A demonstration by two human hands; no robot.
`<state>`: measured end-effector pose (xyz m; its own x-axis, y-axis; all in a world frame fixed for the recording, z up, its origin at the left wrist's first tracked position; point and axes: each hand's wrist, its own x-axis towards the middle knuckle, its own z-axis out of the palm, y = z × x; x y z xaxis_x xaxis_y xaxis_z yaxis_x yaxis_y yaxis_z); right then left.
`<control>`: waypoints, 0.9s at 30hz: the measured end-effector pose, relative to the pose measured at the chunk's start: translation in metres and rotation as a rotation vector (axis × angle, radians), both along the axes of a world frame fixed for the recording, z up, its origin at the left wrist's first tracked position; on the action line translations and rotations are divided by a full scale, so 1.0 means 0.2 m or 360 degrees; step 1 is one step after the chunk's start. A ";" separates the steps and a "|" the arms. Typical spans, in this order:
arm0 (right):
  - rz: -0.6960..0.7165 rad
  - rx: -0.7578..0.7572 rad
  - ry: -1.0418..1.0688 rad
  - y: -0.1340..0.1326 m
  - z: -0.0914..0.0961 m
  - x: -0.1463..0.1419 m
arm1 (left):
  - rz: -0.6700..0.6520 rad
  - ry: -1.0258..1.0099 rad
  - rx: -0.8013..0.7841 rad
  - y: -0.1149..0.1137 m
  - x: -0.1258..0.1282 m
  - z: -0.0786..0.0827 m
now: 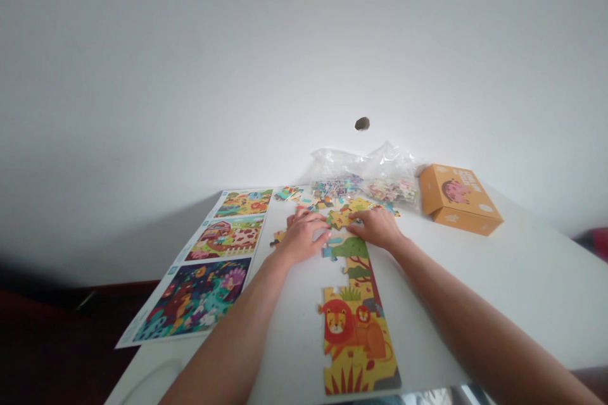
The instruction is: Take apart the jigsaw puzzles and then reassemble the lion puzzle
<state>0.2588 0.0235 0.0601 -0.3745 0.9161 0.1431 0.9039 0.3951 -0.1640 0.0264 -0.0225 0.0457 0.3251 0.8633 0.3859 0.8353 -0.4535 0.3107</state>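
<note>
One yellow puzzle piece (338, 220) lies on a white table (503, 291), between a person's two bare hands. The left hand (304, 234) has its fingers bent at the piece's left side; the right hand (377, 228) reaches its right edge with thumb and forefinger. Whether either hand pinches it, I cannot tell. Just nearer the viewer, a joined puzzle section (358, 335) shows a green tree above two red-maned lions, its left side uneven. Loose pieces (325, 202) are scattered beyond the hands. Farther back, clear plastic bags (387, 161) hold more pieces. To their right is an orange box (463, 199); to the left, a sheet (202, 288) printed with three colourful animal scenes. Behind, a pale wall (199, 63) has one dark hole (362, 124).
</note>
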 end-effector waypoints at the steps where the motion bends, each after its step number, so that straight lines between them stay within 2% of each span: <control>1: -0.0018 0.0006 -0.0002 0.00 0.00 0.00 | 0.0014 -0.0001 0.0015 0.00 0.00 0.00; 7: -0.0081 0.0003 -0.0013 0.00 0.00 0.00 | 0.0141 0.0001 0.0030 0.01 -0.01 -0.01; 13: -0.0272 0.0005 0.0022 0.02 -0.01 0.02 | -0.0025 0.0066 -0.0042 0.00 0.00 0.00; 18: -0.0373 -0.0057 0.0061 0.05 0.00 0.04 | 0.0148 0.0017 -0.0023 0.01 0.00 -0.01; 27: -0.0408 0.0075 0.0056 0.06 -0.01 0.05 | 0.0335 -0.0035 0.0082 0.02 -0.01 -0.01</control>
